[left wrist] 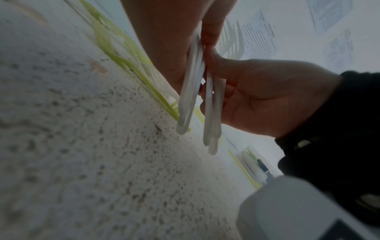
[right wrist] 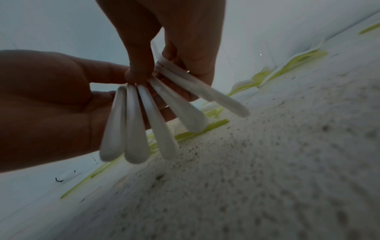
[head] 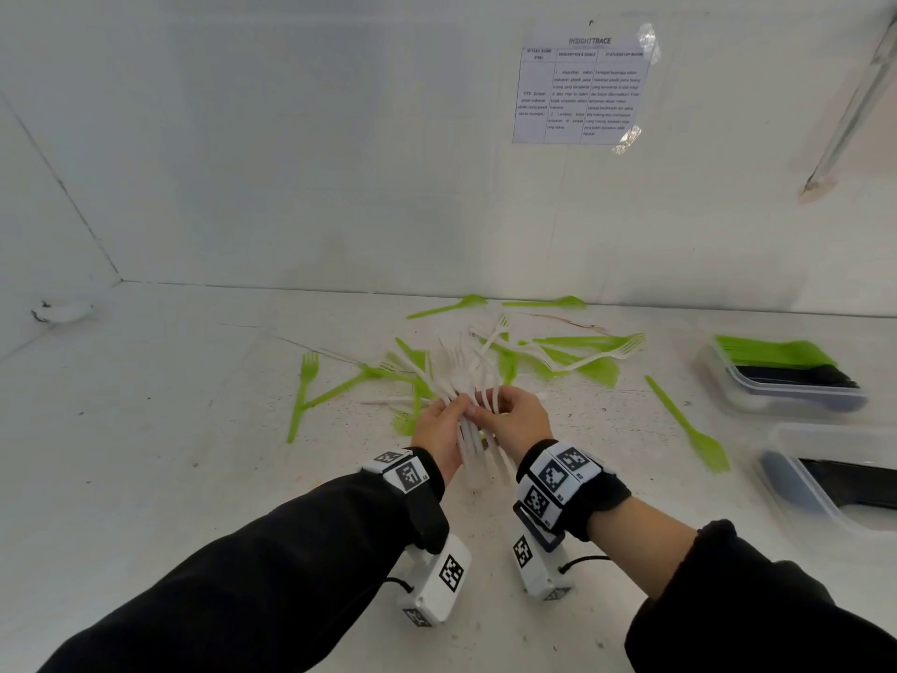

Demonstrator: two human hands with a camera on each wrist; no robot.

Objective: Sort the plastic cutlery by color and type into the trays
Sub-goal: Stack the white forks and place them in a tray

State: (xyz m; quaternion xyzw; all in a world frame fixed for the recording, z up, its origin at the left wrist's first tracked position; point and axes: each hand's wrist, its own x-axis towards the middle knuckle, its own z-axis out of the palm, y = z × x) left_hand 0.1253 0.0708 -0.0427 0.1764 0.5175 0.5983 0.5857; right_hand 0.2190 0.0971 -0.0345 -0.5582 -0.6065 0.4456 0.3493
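Both hands meet above the middle of the table and hold one fanned bundle of white forks (head: 473, 442). My left hand (head: 449, 412) grips the bundle from the left. My right hand (head: 492, 412) pinches it from the right. In the right wrist view the white handles (right wrist: 133, 123) spread downward below the right thumb (right wrist: 139, 73), with the left hand (right wrist: 45, 105) behind them. The left wrist view has the same handles (left wrist: 189, 97) hanging between the two hands. Just beyond the hands lies a mixed pile of white and green cutlery (head: 485, 361).
Loose green forks lie at the left (head: 306, 381) and right (head: 689, 429), with green spoons (head: 456, 306) by the back wall. A clear tray (head: 796, 398) with green and black cutlery stands at the right; nearer is a second tray (head: 801, 497) with black pieces. A paper sheet (head: 582, 89) hangs on the wall.
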